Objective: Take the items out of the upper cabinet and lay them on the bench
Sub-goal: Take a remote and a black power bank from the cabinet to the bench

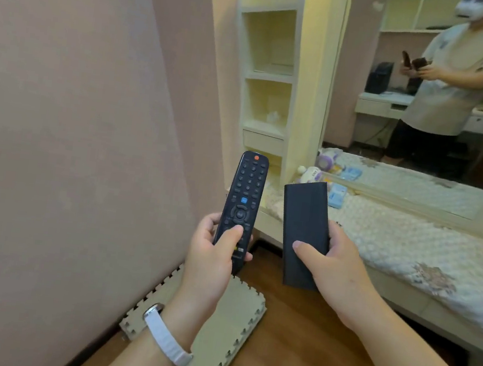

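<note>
**Both hands loaded, bench not yet reached**

Pink wall on one side and a quilted bench (409,243) below a big mirror (421,92) on the other frame two hands held out over the wooden floor (305,342).

The left hand (212,258) is closed round the lower end of a black remote control (242,204), thumb pressed on its button face and fingers curled behind it, with the upper end standing free and tilted away. A white wristband (166,338) sits on that forearm. The right hand (333,267) is clamped on a flat dark power bank (304,233), thumb across the front face and fingers wrapped round the far edge. The two objects are close together but not touching, and both are in the air, short of the bench.

Both things look rigid. The remote seems light and long, so a hold near its middle would steady it better than the present low grip. The power bank is probably heavier for its size, and its smooth matte faces could slip; pinching across the narrow edges looks secure. Each should go down flat on the soft quilt, which will cushion them.

Farther out, small toys (311,174) and a blue box (337,196) lie at the bench's near end. A foam puzzle mat (231,327) lies on the floor, and pale open shelves (270,74) stand beside the mirror.
</note>
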### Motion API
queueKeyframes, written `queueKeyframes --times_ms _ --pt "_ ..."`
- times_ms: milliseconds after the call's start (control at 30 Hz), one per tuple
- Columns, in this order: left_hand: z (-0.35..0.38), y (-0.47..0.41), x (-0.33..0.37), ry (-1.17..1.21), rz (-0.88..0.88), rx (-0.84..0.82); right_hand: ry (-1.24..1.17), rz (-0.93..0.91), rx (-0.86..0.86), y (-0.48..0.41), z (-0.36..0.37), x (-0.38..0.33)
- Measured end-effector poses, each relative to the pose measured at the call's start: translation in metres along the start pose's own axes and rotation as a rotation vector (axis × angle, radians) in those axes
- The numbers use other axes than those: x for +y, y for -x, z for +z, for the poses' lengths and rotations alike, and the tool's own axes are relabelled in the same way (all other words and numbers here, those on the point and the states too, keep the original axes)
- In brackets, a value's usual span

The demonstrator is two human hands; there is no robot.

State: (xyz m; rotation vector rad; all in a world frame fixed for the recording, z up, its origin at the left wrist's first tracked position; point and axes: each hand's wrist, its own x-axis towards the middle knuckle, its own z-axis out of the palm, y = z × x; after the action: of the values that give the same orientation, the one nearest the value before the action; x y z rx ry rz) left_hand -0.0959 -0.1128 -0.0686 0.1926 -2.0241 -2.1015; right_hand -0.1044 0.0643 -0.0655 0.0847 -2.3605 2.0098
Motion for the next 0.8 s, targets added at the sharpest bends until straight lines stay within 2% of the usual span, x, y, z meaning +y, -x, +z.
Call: queueKeyframes --times_ms 467,800 --pt "0.068 -0.188 -0.063 0.057 -0.172 -0.223 0.084 0.205 0.263 -0.148 -0.019 0.042" --pt "0.189 -0.243 -0.096 0.040 -0.249 -0.394 0.007 0.285 0.491 -0.195 -0.113 0.082"
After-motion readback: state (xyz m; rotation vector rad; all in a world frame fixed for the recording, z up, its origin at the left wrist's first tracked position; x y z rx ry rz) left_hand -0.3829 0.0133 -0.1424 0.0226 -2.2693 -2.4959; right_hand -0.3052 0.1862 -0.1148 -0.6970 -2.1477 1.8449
